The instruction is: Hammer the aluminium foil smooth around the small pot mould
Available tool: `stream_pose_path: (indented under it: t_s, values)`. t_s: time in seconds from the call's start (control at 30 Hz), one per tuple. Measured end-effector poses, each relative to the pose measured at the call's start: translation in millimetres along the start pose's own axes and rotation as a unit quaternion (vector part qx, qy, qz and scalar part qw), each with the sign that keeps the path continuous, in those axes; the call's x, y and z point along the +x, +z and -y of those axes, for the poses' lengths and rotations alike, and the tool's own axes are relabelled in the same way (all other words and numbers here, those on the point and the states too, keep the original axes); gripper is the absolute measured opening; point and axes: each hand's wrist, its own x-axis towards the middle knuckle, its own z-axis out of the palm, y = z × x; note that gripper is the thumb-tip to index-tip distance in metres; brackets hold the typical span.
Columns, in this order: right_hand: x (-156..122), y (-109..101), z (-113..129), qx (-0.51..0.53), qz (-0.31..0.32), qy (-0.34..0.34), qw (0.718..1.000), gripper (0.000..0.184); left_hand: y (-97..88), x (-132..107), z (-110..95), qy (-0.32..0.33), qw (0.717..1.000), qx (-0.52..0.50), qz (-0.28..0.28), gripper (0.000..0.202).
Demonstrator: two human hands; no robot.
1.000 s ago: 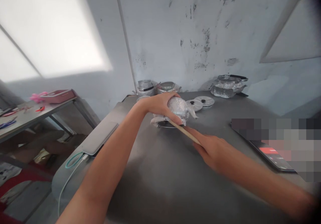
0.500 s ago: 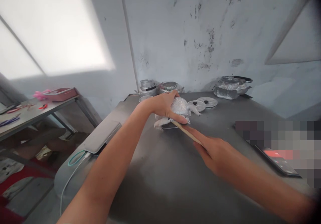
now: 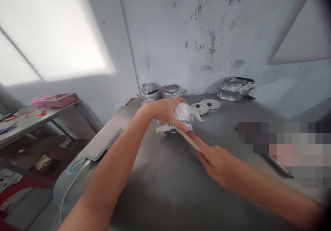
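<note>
A silver kettle (image 3: 182, 112) in crinkled clear wrapping, its spout pointing right, sits on the grey table (image 3: 155, 189) in the head view. My left hand (image 3: 168, 112) reaches over it, fingers curled around its far side and thumb across its near side. Between the fingers of my right hand (image 3: 212, 155) is a pale wooden stick (image 3: 191, 142), slanting up to the lower edge of the kettle. The far tip of the stick is hidden near my left thumb. Under the kettle, some white wrapping (image 3: 164, 129) with dark marks sticks out to the left.
Two round lids (image 3: 210, 104) with black knobs lie behind the kettle. More wrapped pots (image 3: 235, 87) stand against the wall. A grey power bank (image 3: 104, 144) with cables rests at the left edge. On a side table are a pink basket (image 3: 62, 100) and pliers (image 3: 9, 128).
The whole view has shifted slightly, so things appear a little further left. Both hands keep their holds, and the stick's tip stays at the kettle's lower edge.
</note>
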Motion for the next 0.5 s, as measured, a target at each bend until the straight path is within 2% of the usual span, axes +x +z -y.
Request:
stream_pose_path:
  t_s: [0.13,0.27,0.5]
  values:
    - [-1.1,-0.3,8.1,0.062,0.034,0.029,0.997,0.062,1.3,0.4,-0.7,0.002,1.000,0.000,-0.006,0.118]
    - [-2.4,-3.4,18.4,0.183,0.099,0.076,0.975,0.060,2.1,1.0,-3.0,-0.003,1.000,0.002,-0.016,0.117]
    - [-1.9,1.0,20.5,0.278,0.091,0.069,0.954,0.054,1.8,0.0,-6.2,-0.006,1.000,0.008,-0.018,0.120]
